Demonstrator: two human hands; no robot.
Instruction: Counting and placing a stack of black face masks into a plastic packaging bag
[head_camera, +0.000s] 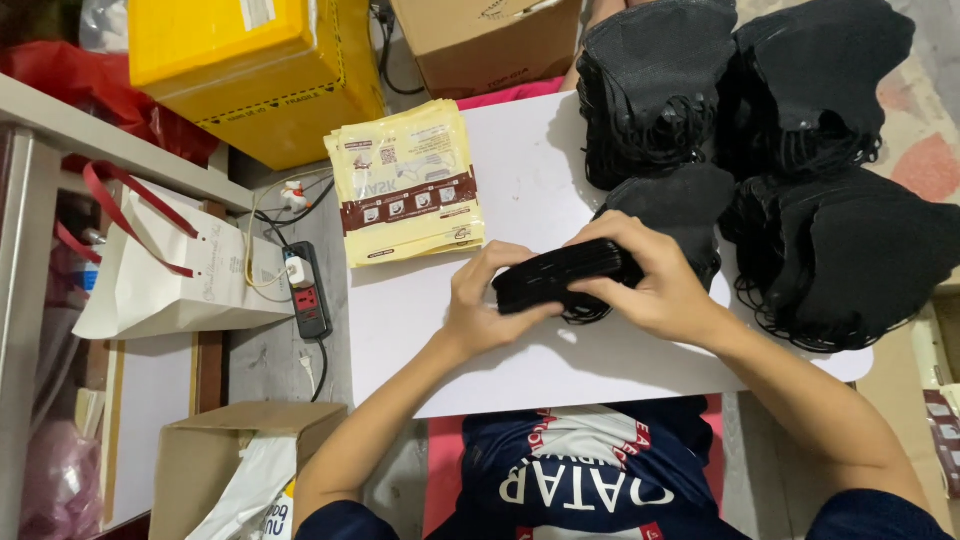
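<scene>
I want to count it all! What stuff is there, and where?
bundle of masks: one, black, held in both hands over the board
mask stacks: several, black, board's far right
packet stack: one, cream and brown, board's far left
white board: one, under the hands
yellow box: one, top left
cardboard boxes: two, brown, top middle and bottom left
paper bag: one, white with red handles, left
power strip: one, black, on the floor
left hand: fingers closed on the bundle
right hand: fingers closed on the bundle

Probably a home packing room: cardboard boxes (490, 40), stacked masks (830, 250).
</scene>
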